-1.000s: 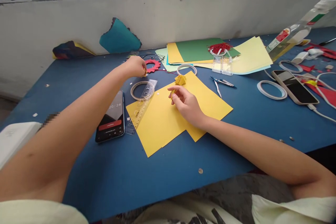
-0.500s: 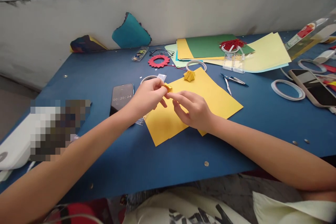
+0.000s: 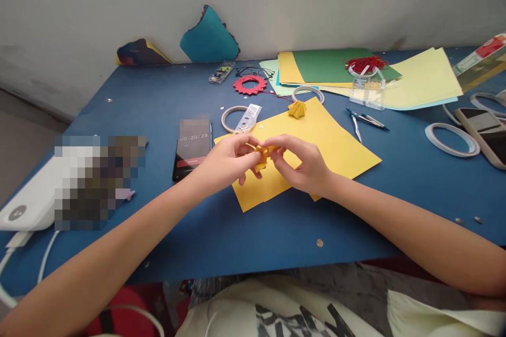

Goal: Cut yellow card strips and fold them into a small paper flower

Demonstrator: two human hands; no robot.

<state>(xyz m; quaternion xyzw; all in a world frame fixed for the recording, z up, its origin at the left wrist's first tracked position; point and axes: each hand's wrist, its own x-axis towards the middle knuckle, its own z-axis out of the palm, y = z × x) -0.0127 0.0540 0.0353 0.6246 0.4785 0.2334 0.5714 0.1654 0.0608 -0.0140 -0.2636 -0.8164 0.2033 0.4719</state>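
Note:
A small folded yellow paper piece (image 3: 261, 158) is held between my two hands, above the yellow paper sheets (image 3: 332, 147) on the blue table. My left hand (image 3: 233, 160) is closed around its left side, thumb in front. My right hand (image 3: 302, 163) pinches its right side between thumb and forefinger. The fingers hide much of its shape. A second folded yellow paper piece (image 3: 297, 109) rests at the far edge of the sheets. Beyond it lies a red folded-paper ring (image 3: 250, 85).
Left of the sheets lie a phone (image 3: 193, 150) showing a timer and a white power bank (image 3: 35, 195). A clear ruler (image 3: 248, 118) and a tape roll (image 3: 308, 95) sit behind. A compass (image 3: 367, 120), another tape roll (image 3: 453, 140) and a second phone (image 3: 484, 134) lie right.
My right fingers have come in to pinch the folded yellow paper, and both hands have lowered slightly. The whole view has shifted, so the table's things appear farther right.

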